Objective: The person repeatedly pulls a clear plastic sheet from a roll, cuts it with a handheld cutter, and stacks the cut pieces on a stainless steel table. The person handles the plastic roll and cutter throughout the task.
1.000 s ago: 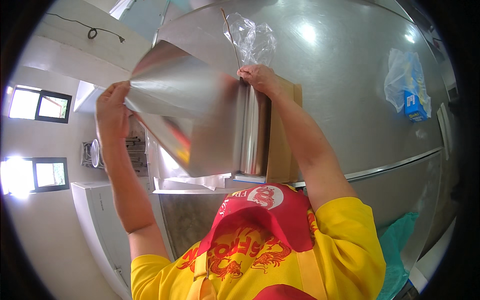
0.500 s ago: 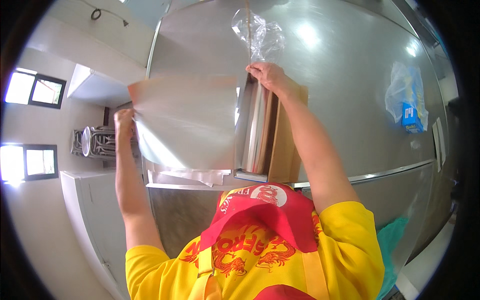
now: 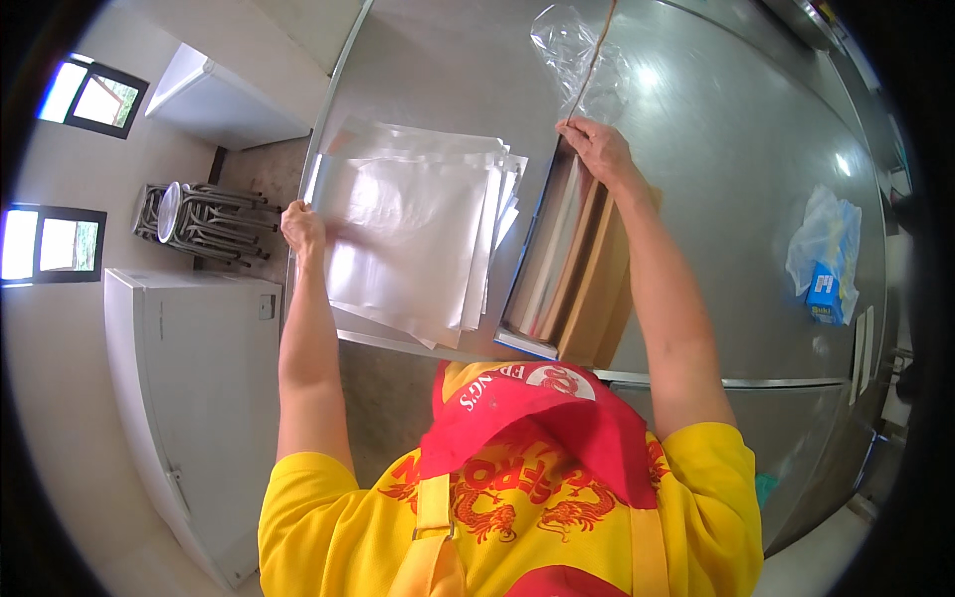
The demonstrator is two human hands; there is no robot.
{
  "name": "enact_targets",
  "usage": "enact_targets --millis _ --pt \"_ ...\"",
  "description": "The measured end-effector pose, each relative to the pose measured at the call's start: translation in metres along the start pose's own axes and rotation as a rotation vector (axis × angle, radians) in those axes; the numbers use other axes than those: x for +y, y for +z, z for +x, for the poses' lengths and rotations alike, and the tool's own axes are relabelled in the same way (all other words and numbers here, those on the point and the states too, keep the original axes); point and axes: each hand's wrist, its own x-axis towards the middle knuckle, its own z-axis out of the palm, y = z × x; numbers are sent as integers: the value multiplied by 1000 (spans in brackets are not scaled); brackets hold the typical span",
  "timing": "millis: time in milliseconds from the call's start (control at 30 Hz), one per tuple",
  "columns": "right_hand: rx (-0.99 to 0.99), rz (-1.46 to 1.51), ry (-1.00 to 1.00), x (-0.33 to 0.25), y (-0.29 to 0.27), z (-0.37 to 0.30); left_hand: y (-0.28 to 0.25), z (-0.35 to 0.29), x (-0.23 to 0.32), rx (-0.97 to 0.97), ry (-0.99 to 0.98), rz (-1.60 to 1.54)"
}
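A stack of silvery foil sheets (image 3: 408, 234) lies on the steel table, edges unevenly fanned at the right. My left hand (image 3: 303, 227) is closed at the stack's left edge, seemingly on a foil sheet; its fingertips are partly hidden. To the right of the stack stands a long foil box (image 3: 527, 345) with its brown cardboard lid (image 3: 609, 298) folded open and a roll (image 3: 559, 249) inside. My right hand (image 3: 600, 149) pinches the far end of this box, where a thin brown strip (image 3: 597, 50) runs away from the fingers.
Crumpled clear plastic (image 3: 562, 50) lies beyond the box. Farther right on the steel table (image 3: 726, 249) sits a blue box (image 3: 826, 292) in a plastic bag. Stacked metal stools (image 3: 204, 224) and a white cabinet (image 3: 189, 398) stand left of the table.
The foil that stretched from the box to my left hand is no longer joined to it; the stack now shows. My right hand stays at the box's far end. The whole view has turned slightly.
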Motion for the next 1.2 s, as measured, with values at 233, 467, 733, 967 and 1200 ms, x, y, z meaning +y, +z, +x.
enact_targets --millis 233,467,733,967,1200 --pt "0 -7 -7 -6 0 -4 -13 -117 117 7 390 -267" --pt "17 32 3 0 4 -1 -62 -255 268 -342 928 -280" --pt "48 14 -45 1 2 0 -41 -259 284 -270 1041 -15" --pt "64 -36 -55 -9 -1 -6 -28 -268 287 -162 1083 -8" --pt "77 -29 -55 -9 -1 -6 -22 -269 297 -295 970 202"
